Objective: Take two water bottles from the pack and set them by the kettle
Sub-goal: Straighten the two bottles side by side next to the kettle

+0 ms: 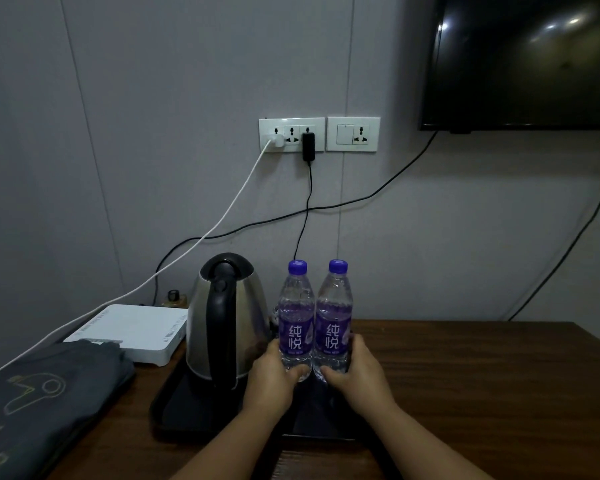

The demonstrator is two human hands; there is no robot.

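Two clear water bottles with purple caps and purple labels stand upright side by side on a black tray (187, 410), just right of the steel kettle (226, 317). My left hand (272, 379) wraps the base of the left bottle (296, 313). My right hand (355, 372) wraps the base of the right bottle (334, 313). The two bottles touch each other, and the left one stands close against the kettle. The pack is not in view.
A white router box (136, 330) sits left of the kettle, with a grey pouch (39, 403) in front of it. Cables hang from wall sockets (291, 135) down behind the tray. A dark TV (520, 60) is mounted at upper right. Brown tabletop (499, 375) stretches to the right.
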